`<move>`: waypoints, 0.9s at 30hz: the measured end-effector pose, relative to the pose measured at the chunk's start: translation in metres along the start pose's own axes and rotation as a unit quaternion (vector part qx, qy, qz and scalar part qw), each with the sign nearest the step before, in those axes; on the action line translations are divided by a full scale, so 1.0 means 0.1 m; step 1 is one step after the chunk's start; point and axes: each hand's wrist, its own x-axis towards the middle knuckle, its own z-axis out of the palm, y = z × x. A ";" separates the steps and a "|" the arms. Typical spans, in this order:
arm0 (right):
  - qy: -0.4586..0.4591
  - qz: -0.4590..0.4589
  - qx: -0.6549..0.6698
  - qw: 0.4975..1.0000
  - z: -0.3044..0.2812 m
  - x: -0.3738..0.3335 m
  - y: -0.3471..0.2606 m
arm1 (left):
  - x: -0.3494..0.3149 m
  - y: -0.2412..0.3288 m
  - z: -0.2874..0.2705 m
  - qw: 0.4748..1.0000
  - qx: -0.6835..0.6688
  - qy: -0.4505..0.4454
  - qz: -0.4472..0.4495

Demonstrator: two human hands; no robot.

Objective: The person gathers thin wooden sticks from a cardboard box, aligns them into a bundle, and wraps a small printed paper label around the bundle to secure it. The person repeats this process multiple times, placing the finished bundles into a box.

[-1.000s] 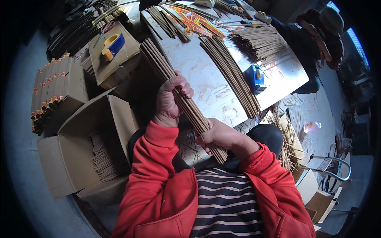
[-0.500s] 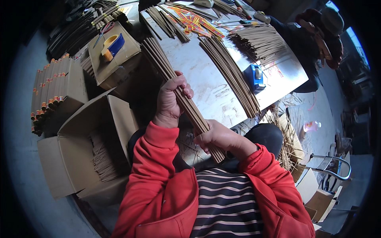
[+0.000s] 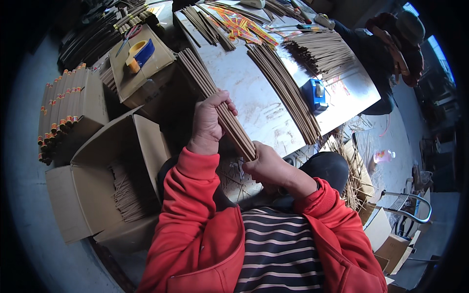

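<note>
A bundle of thin brown incense sticks [image 3: 235, 131] slants in front of me, its far end over the table's left edge. My left hand [image 3: 209, 126] is closed round its middle. Lower down, my right hand [image 3: 271, 167] grips the near end, and the very tip is hidden by that hand. Just beyond, a long row of similar sticks [image 3: 284, 93] lies on the white tabletop [image 3: 237, 80]. Beside this row stands a blue tape dispenser [image 3: 314, 96].
An open cardboard box [image 3: 93, 195] at my left holds loose sticks. Behind it are labelled bundles [image 3: 61, 105] and a closed carton [image 3: 141, 85] bearing scissors and a tape roll. Red-yellow paper strips [image 3: 239, 27] lie at the table's back. Another person [image 3: 393, 49] sits far right.
My right hand has closed over the bundle's near end, which stuck out below it before. The bundle has shifted slightly toward me, and my left hand keeps its grip.
</note>
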 end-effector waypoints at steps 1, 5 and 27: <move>0.062 -0.036 -0.108 0.992 0.00 0.05 0.07 | 0.02 -0.01 -0.01 0.997 0.034 0.063 -0.005; -0.028 -0.030 0.032 0.999 -0.02 -0.02 -0.05 | 0.03 0.02 -0.07 0.989 -0.124 -0.075 -0.009; -0.028 0.022 0.048 0.998 -0.01 -0.01 -0.06 | -0.02 -0.03 0.00 0.997 -0.067 -0.028 -0.040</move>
